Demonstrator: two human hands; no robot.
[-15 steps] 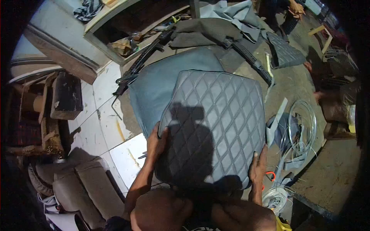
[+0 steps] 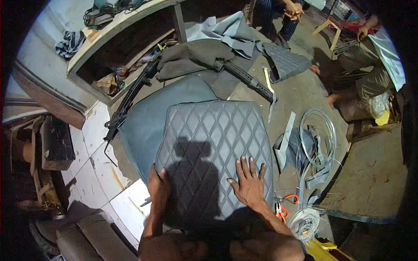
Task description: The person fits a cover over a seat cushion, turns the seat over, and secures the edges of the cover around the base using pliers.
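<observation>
A grey seat cushion (image 2: 237, 143) with diamond quilting lies in front of me, with a dark shadow over its left half. My left hand (image 2: 157, 187) grips its left edge, thumb on top and fingers partly hidden at the side. Flat on the quilted cover, toward the lower right, my right hand (image 2: 250, 185) rests with fingers spread. Behind and partly under the cushion is a plain blue-grey padded panel (image 2: 143, 117).
Black metal rails (image 2: 250, 80) lie beyond the panel. To the right are a coil of clear wire (image 2: 333, 143), orange-handled pliers (image 2: 281, 211) and another wire bundle (image 2: 305, 224). A brown board (image 2: 370, 174) lies farther right. Two other people sit at the upper right.
My right hand has left the cushion's right edge and now lies flat on its top. The view has shifted, showing more of the people. My left hand stays at the left edge.
</observation>
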